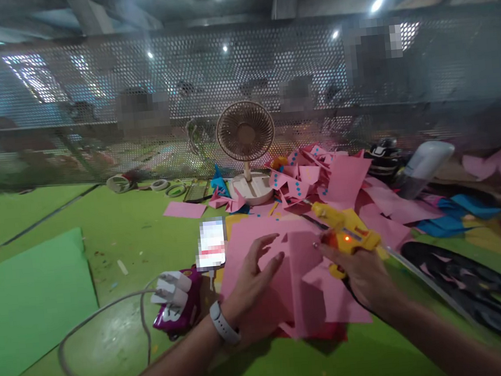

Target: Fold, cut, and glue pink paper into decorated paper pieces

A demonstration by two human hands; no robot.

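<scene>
In my right hand (367, 274) is a yellow glue gun (340, 233) with an orange light glowing on its side. Its nozzle points up and to the left, over the pink sheets. My left hand (256, 275) rests with fingers apart on or just over a pink paper sheet (246, 241); whether it presses down I cannot tell. Between my hands a folded pink piece (305, 288) stands partly raised. A lit phone (211, 244) lies to the left of the sheets, with a cable plugged into its lower end.
A small fan (245, 133) stands behind the sheets, beside a heap of pink paper scraps (306, 174). At left are a purple power strip (177, 311) with white plugs, a looping cable (63, 356) and a green sheet (36, 300). Tape rolls (176, 190) lie farther back.
</scene>
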